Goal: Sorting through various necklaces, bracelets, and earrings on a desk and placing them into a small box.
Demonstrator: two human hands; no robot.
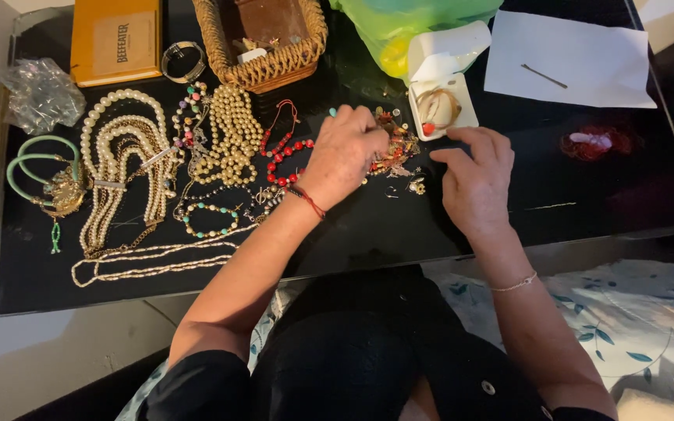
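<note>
Left hand (342,154) pinches into a tangled gold jewellery pile (396,148) mid-table – right hand (473,173), loosely curled, empty; best tease gently.

orange flat box (116,39) top-left | clear crinkled bag (39,93) left edge

On a black table (587,195), the left hand (342,156) rests over a small heap of tangled jewellery (396,148), fingers curled into it. The right hand (475,175) lies just right of the heap, near a small white box (445,105). Pearl necklaces (122,168) are spread out at the left.
</note>
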